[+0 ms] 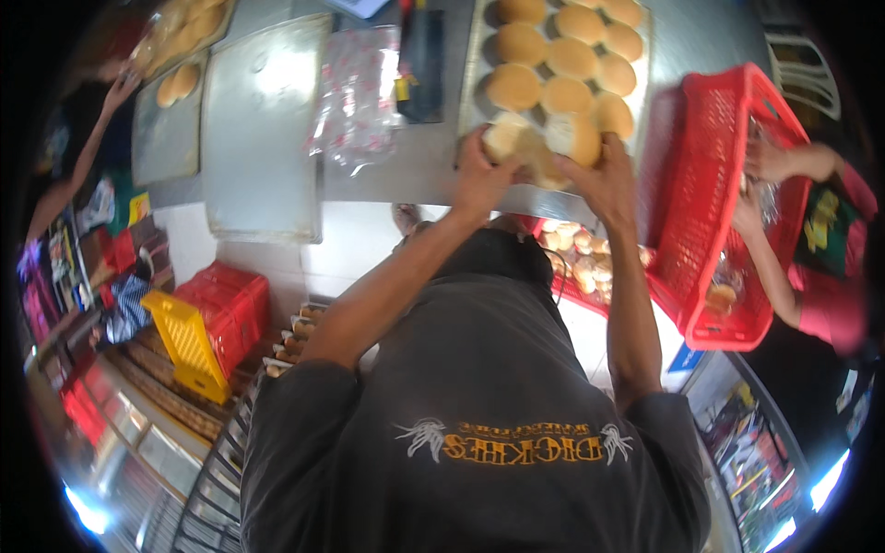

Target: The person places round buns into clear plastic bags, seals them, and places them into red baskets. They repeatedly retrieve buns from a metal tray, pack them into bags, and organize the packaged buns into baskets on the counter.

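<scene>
My left hand [484, 175] is closed on a bun [507, 136] whose pale side shows. Close by, my right hand [604, 184] is wrapped around another golden bun [584, 138], which also has a pale white side. Both hands are at the near end of a baking tray [472, 78] on the metal table. Rows of round golden-brown buns [569, 55] lie on that tray, several of them touching. Between my hands is a blurred light-brown piece [544, 170]; I cannot tell whether it belongs to the held buns.
A flat metal tray [258, 138] and plastic bags [355, 101] lie to the left. On the right, a person's hands [770, 157] reach into a red crate [696, 175]. More buns [585, 258] are below the table edge. Another person's arm [83, 152] is at far left.
</scene>
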`<state>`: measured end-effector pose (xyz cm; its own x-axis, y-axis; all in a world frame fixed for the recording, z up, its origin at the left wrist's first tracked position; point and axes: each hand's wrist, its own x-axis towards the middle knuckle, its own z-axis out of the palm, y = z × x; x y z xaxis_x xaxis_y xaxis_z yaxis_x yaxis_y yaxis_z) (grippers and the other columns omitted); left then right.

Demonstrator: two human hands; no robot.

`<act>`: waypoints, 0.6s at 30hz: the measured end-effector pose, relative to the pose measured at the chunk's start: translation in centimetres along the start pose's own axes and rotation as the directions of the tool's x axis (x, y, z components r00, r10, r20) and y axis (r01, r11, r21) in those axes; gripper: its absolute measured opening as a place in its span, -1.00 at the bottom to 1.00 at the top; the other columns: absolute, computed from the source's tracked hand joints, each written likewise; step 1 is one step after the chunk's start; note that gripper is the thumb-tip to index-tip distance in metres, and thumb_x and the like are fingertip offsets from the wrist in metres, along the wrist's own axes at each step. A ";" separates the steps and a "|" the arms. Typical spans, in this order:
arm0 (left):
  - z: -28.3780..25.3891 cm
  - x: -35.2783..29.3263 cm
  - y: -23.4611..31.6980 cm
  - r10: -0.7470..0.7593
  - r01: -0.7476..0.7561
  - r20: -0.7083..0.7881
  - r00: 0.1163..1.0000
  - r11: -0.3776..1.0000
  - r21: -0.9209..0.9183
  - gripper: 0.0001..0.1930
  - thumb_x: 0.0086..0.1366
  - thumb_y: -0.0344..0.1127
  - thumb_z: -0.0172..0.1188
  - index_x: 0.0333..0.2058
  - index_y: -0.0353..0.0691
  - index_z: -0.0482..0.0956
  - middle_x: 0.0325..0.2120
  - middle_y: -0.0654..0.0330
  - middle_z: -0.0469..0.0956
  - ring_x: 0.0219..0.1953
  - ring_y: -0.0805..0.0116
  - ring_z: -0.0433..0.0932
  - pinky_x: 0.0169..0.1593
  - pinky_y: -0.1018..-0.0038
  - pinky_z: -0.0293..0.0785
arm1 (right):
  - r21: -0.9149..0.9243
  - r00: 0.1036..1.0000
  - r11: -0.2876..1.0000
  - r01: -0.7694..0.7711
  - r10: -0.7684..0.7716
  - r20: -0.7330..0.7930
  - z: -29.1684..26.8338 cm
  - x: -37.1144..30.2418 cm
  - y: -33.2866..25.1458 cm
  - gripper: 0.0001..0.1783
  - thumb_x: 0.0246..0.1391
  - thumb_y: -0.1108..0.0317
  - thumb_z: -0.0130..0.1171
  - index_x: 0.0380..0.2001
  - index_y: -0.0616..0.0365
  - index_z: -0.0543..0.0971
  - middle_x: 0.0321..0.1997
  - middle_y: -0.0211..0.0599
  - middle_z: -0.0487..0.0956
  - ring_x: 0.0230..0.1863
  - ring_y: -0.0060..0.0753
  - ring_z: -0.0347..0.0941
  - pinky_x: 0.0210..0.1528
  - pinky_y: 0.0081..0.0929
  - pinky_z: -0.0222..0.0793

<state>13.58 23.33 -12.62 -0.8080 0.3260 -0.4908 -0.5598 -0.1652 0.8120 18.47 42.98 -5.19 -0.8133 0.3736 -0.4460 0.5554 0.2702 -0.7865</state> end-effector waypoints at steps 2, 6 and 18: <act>1.6 -0.3 -0.4 0.023 -0.019 -0.061 0.998 0.998 0.053 -0.18 0.27 -0.44 0.34 0.40 -0.36 0.07 0.16 -0.11 0.40 0.10 0.19 0.56 0.00 0.38 0.71 | -0.366 0.996 0.930 0.020 -0.050 -0.074 -0.1 -1.5 -3.1 -0.10 -0.21 -0.20 0.53 0.07 0.24 0.51 0.33 0.08 0.43 0.40 0.14 0.25 0.22 0.01 0.33; 0.4 -0.6 0.4 -0.080 0.020 0.167 0.983 0.943 0.332 -0.21 0.34 -0.30 0.30 0.42 -0.31 0.07 0.11 -0.08 0.50 0.01 0.22 0.63 -0.01 0.33 0.65 | -0.740 0.959 0.668 0.074 -0.251 -0.131 3.2 -1.3 -1.0 0.01 -0.11 -0.25 0.46 0.29 0.14 0.38 0.47 0.06 0.27 0.47 0.19 0.13 0.22 0.22 0.29; -21.4 -1.7 10.8 0.752 -0.331 0.261 0.605 -0.060 0.942 -0.75 0.25 -0.53 0.14 -0.11 -0.27 0.67 -0.10 -0.02 0.65 0.04 -0.12 0.56 0.16 0.14 0.49 | -0.519 0.871 0.786 0.336 -0.469 -0.146 5.3 -3.3 -5.1 -0.21 0.06 -0.01 0.42 0.25 0.22 0.44 0.31 0.03 0.45 0.35 0.14 0.32 0.32 -0.02 0.31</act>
<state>5.00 1.13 -9.79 -0.8619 0.3158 0.3967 0.4744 0.7785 0.4110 17.43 35.67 -1.92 -0.9437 0.3282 0.0424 0.2533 0.7987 -0.5459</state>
